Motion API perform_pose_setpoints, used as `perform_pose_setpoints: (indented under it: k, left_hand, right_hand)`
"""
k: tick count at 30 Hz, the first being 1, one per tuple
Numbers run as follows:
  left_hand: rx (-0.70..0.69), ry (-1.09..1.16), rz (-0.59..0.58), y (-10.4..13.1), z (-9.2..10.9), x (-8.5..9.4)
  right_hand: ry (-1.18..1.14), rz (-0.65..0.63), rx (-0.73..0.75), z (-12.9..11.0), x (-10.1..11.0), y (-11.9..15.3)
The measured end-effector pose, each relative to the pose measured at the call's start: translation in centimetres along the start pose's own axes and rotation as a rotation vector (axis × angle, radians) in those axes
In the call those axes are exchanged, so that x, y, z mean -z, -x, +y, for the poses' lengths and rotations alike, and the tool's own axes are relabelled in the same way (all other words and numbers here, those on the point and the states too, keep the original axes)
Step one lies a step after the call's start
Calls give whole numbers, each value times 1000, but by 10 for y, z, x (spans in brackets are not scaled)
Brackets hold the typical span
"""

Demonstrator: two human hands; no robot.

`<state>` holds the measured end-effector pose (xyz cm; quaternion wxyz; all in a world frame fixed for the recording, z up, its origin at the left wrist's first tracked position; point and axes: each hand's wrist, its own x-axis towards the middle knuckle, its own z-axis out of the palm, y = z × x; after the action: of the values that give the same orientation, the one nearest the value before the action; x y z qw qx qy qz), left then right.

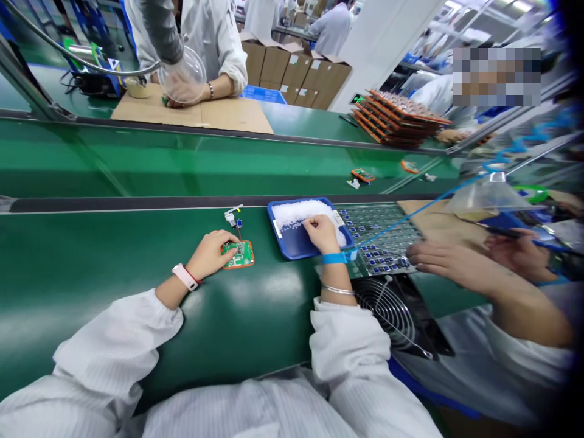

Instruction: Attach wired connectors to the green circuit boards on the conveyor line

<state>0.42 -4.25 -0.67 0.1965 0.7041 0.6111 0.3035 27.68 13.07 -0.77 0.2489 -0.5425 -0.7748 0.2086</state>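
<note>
My left hand (213, 254) grips the left edge of a green circuit board (243, 253) with an orange rim, which lies flat on the green table. A thin red lead runs from the board up to a small blue part (239, 224), beside a white connector piece (232, 217). Over a blue tray (292, 250) of small white pieces (296, 212), my right hand (323, 234) has its thumb and forefinger pinched together. Whatever may be between those fingertips is too small to make out.
A clear sheet (383, 222) with rows of small blue parts lies right of the tray. Near my right forearm stands a fan with a wire guard (387, 310). A co-worker's hand (449, 261) reaches in from the right. Stacked orange-edged boards (396, 118) stand across the line.
</note>
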Motion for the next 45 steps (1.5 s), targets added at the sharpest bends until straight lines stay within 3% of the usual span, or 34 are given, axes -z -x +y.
perform_pose_setpoints:
  k: [5, 11, 15, 18, 22, 29, 45]
  left_hand:
    - [5, -4, -19, 0, 0, 1]
    - [11, 7, -14, 0, 1, 1]
    - [41, 87, 25, -1, 5, 2]
    - [37, 199, 70, -1, 7, 2]
    - [36, 281, 91, -1, 8, 0]
    - [60, 257, 72, -2, 5, -3]
    - [221, 104, -11, -12, 11, 4]
  right_hand:
    - [52, 46, -38, -1, -8, -2]
    - [74, 36, 29, 0, -5, -3]
    - [-113, 109, 217, -42, -17, 17]
    - [-304, -96, 417, -88, -37, 44]
    - [-406, -280, 464, -119, -59, 69]
    - [-428, -346, 434, -108, -71, 69]
    - [-424, -360, 325, -108, -79, 63]
